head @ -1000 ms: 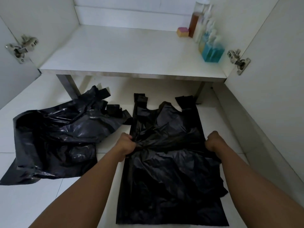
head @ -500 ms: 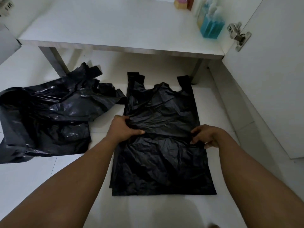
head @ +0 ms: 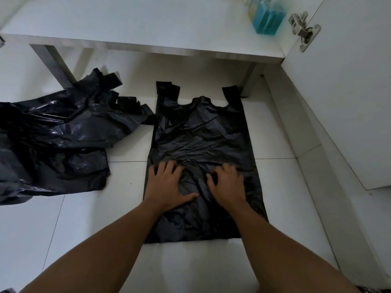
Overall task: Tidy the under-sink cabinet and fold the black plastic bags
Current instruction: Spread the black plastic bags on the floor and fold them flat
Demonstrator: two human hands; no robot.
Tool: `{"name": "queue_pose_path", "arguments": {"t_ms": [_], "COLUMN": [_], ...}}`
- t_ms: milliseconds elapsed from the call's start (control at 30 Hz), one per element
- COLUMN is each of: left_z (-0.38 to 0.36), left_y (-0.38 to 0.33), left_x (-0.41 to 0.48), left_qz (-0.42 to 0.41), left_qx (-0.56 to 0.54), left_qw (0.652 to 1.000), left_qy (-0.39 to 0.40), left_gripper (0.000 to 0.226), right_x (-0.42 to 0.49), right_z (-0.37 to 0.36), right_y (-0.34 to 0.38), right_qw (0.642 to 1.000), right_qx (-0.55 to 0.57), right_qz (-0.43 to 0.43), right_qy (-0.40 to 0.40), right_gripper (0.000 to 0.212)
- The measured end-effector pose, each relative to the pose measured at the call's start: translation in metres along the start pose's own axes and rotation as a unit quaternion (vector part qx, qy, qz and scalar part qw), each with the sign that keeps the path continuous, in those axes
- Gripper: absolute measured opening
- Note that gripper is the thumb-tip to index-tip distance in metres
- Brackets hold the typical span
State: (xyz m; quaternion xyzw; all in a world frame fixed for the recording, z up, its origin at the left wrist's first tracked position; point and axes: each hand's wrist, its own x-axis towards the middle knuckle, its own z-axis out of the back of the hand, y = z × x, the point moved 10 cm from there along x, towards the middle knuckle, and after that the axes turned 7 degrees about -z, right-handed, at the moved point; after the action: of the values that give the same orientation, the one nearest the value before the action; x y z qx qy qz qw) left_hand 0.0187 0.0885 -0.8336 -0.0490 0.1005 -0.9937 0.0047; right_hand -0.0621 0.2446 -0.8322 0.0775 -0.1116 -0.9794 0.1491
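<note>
A black plastic bag (head: 201, 132) lies spread flat on the white tiled floor, its two handles pointing toward the cabinet. My left hand (head: 167, 185) presses palm-down on the bag's lower middle, fingers spread. My right hand (head: 227, 183) presses beside it on the same bag, fingers spread and slightly bent. A crumpled heap of black plastic bags (head: 57, 140) lies on the floor to the left, touching the flat bag's upper left edge.
The white cabinet shelf (head: 148, 24) runs across the top on metal legs (head: 57, 64). A blue bottle (head: 267, 20) stands at its right end. The open cabinet door (head: 349, 92) with a metal hinge (head: 304, 30) stands at the right.
Both hands let go of the bag's side edges and moved inward onto its middle, now pressing flat. The bag lies smoother. The view tilted further down.
</note>
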Motion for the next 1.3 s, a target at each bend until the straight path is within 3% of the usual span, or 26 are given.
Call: {"name": "queue_pose_path", "arguments": {"t_ms": [333, 500, 667, 767, 900, 1033, 1133, 1200, 1300], "left_z": [-0.014, -0.012, -0.030, -0.030, -0.030, -0.031, -0.029, -0.026, -0.013], "left_y": [-0.015, -0.018, -0.008, -0.009, -0.009, -0.008, -0.007, -0.005, 0.001], "left_x": [-0.004, -0.014, -0.024, -0.023, -0.022, -0.024, -0.022, -0.019, -0.008], "left_qz": [-0.052, -0.047, -0.020, -0.013, -0.013, -0.013, -0.008, 0.009, 0.052], "left_qx": [-0.022, -0.016, -0.013, -0.009, -0.011, -0.017, -0.029, -0.048, -0.074], "left_qw": [0.998, 0.999, 0.998, 0.998, 0.997, 0.997, 0.996, 0.994, 0.991], "left_qy": [0.029, 0.006, 0.057, 0.068, 0.077, 0.081, 0.086, 0.096, 0.101], "left_gripper": [0.106, 0.105, 0.108, 0.112, 0.118, 0.122, 0.125, 0.123, 0.097], "right_x": [-0.010, -0.033, -0.047, -0.048, -0.071, -0.082, -0.054, -0.025, 0.004], "right_z": [0.001, 0.001, -0.022, -0.012, 0.006, 0.027, 0.047, 0.052, 0.034], "right_y": [-0.034, 0.000, 0.008, -0.053, -0.163, -0.195, -0.169, -0.130, -0.048], "right_qw": [0.994, 0.991, 0.996, 0.995, 0.969, 0.913, 0.921, 0.951, 0.988], "right_qx": [-0.032, -0.023, -0.010, -0.019, -0.033, 0.024, 0.043, 0.042, 0.009], "right_qz": [-0.079, 0.002, 0.021, -0.049, -0.234, -0.369, -0.311, -0.220, -0.055], "right_qy": [-0.075, -0.131, -0.090, -0.085, -0.072, -0.175, -0.233, -0.215, -0.144], "right_gripper": [0.042, 0.032, 0.032, 0.042, 0.043, 0.042, 0.036, 0.031, 0.027]}}
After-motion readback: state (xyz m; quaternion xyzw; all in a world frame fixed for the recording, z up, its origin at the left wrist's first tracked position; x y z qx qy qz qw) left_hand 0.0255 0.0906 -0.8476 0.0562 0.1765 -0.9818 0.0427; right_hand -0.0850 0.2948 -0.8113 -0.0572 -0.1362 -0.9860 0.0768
